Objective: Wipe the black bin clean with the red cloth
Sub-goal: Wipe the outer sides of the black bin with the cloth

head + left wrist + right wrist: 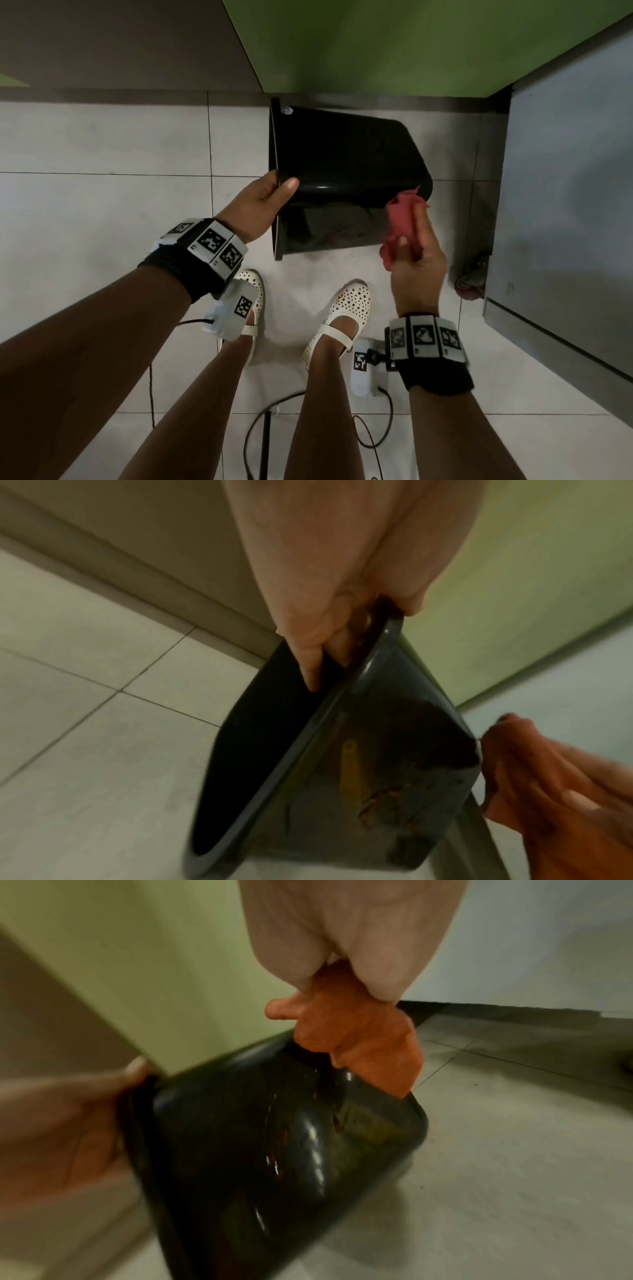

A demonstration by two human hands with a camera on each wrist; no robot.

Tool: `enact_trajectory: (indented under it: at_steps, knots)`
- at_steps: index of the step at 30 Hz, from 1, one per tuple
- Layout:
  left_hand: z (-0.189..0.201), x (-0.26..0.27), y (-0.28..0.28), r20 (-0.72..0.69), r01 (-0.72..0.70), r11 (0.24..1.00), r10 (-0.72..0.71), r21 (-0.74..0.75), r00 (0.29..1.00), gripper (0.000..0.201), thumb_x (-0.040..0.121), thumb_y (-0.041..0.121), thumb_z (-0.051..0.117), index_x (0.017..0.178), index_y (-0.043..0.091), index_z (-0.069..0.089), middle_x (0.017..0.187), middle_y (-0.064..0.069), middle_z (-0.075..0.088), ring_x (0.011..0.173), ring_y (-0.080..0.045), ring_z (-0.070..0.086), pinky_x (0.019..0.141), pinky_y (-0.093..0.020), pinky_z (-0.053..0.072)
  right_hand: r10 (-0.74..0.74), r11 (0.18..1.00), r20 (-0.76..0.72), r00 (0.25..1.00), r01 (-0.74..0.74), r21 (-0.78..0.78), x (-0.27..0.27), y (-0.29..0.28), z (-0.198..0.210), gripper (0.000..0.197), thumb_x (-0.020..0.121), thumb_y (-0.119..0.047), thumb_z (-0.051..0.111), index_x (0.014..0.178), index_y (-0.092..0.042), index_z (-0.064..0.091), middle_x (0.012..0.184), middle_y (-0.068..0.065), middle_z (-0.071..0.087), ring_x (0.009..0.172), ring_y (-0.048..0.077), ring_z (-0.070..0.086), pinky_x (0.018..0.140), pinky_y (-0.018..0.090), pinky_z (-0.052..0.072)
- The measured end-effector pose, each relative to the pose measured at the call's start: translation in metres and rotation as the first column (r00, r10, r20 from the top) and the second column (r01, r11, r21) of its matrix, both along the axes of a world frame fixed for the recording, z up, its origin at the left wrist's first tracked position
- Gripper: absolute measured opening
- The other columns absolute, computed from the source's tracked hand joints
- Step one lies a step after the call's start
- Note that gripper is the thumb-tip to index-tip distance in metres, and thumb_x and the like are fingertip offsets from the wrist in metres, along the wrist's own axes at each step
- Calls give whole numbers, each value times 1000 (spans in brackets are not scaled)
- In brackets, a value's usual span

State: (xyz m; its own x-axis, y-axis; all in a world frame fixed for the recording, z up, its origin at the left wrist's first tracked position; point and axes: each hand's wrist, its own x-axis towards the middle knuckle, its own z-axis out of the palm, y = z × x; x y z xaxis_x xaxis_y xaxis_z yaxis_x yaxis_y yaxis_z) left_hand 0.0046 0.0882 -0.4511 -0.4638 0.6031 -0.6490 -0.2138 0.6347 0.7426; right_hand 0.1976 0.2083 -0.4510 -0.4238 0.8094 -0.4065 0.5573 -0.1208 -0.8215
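The glossy black bin [342,171] is held tipped on its side above the tiled floor, its open mouth facing left and its base to the right. My left hand [270,195] grips the rim, thumb on the outer wall and fingers inside, as the left wrist view shows with the bin [359,777]. My right hand [414,240] clutches the bunched red cloth [402,219] at the bin's base corner. In the right wrist view the cloth [352,1031] touches the bin [274,1150] at its bottom edge. Brownish smears show on the bin's wall.
A green cabinet front [411,44] stands just behind the bin and a grey unit [565,205] on a caster [472,277] to the right. My feet in white shoes [346,315] stand on the pale tiles, with black cables [308,428] trailing behind them.
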Motion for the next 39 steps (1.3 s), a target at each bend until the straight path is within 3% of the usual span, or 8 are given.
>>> enact_trajectory:
  at_steps: [5, 11, 15, 21, 26, 30, 33, 39]
  knots:
    - [0, -2, 12, 67, -116, 993, 118, -38, 991, 54, 84, 54, 39, 125, 21, 51, 126, -5, 59, 118, -21, 54, 106, -48, 39, -31, 997, -58, 998, 27, -79, -34, 7, 21, 53, 94, -1, 44, 142, -22, 36, 121, -7, 54, 100, 0, 59, 76, 14, 53]
    - [-4, -18, 36, -16, -191, 977, 191, -95, 981, 68, 82, 63, 33, 113, 9, 58, 112, -13, 66, 105, -26, 62, 99, -48, 46, 255, 963, 76, 964, -260, 74, -86, -17, 7, 51, 95, -15, 47, 143, -20, 31, 152, 5, 24, 135, 19, 30, 109, 26, 24]
    - [-5, -25, 47, -59, -207, 974, 203, -94, 977, 67, 83, 62, 33, 116, 8, 54, 115, -11, 64, 107, -23, 61, 101, -45, 45, 406, 861, 287, 867, -468, 197, -113, -27, -10, 55, 93, -20, 50, 144, -13, 31, 154, 18, 11, 138, 37, 12, 114, 36, 13]
    - [-16, -20, 38, 8, -330, 940, 332, -88, 943, 71, 65, 74, 41, 110, 21, 55, 116, -8, 64, 106, -22, 62, 97, -45, 49, 432, 743, 509, 744, -614, 266, -123, -24, -27, 56, 94, -32, 44, 145, -21, 26, 155, 13, 12, 139, 33, 11, 112, 44, 13]
    - [-40, -6, 18, 74, -431, 891, 444, -140, 893, 58, 87, 59, 34, 125, 17, 45, 124, -13, 58, 113, -31, 58, 93, -53, 49, 565, 625, 496, 660, -734, 265, -131, -30, -40, 47, 95, -32, 41, 140, -18, 37, 156, 14, 9, 143, 36, 1, 115, 49, 2]
    - [-42, -14, 29, -45, -376, 913, 374, -158, 926, 64, 85, 58, 31, 124, 10, 47, 124, -15, 58, 112, -27, 56, 102, -45, 42, 640, 511, 555, 531, -834, 209, -131, -26, -48, 51, 100, -32, 29, 148, -25, 14, 158, 6, 1, 143, 34, -7, 115, 47, -4]
    - [-45, -20, 43, -148, -335, 923, 310, -189, 939, 44, 99, 33, 28, 124, 1, 45, 123, -15, 56, 106, -20, 53, 84, -18, 37, 606, 545, 552, 573, -804, 236, -130, -20, -55, 52, 99, -31, 32, 147, -30, 14, 158, 4, 4, 144, 33, -5, 114, 50, -1]
    - [-55, -19, 49, -299, -353, 911, 283, -213, 911, 39, 99, 30, 29, 111, -1, 50, 117, -23, 57, 109, -30, 53, 79, -25, 33, 499, 653, 543, 676, -705, 278, -118, 8, -66, 52, 97, -28, 37, 146, -27, 22, 157, 8, 11, 143, 36, 2, 112, 55, 7]
